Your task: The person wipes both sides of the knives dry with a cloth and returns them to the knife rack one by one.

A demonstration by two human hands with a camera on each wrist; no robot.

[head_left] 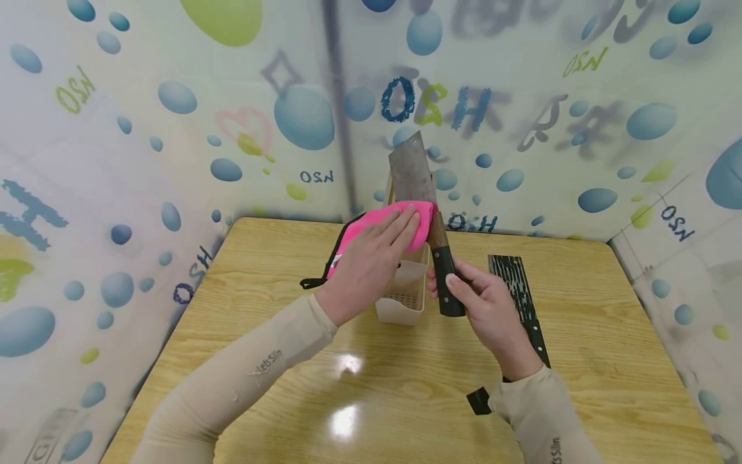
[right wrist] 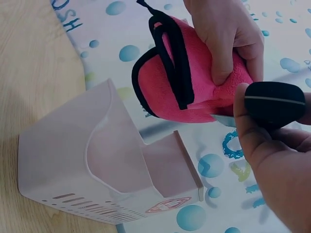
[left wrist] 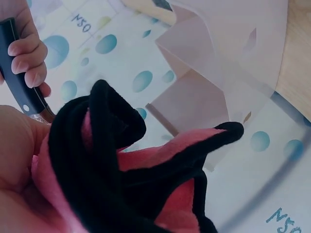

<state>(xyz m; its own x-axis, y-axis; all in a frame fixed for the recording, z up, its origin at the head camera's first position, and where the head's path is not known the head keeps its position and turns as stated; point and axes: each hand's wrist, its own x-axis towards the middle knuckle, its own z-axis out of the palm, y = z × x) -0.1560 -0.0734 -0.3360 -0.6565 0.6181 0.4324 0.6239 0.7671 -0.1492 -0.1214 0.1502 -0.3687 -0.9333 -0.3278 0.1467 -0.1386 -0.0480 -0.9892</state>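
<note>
My right hand (head_left: 493, 309) grips the black handle of a cleaver (head_left: 413, 171), whose broad grey blade points up and away. With my left hand (head_left: 373, 261) I hold a bright pink cloth (head_left: 355, 231) with black edging against the blade just above the handle. In the right wrist view, the left thumb presses on the cloth (right wrist: 199, 73), which hides much of the blade. Folds of the cloth (left wrist: 184, 143) bunch beneath the palm in the left wrist view. The cleaver's handle end (right wrist: 274, 102) shows between the right thumb and fingers.
Behind the hands stands a pale slotted knife holder (head_left: 400, 312) on the wooden table (head_left: 278, 399). To the right lies a knife with a black patterned blade (head_left: 509, 280), partly behind the right forearm. A small black piece (head_left: 478, 401) lies beside the right sleeve.
</note>
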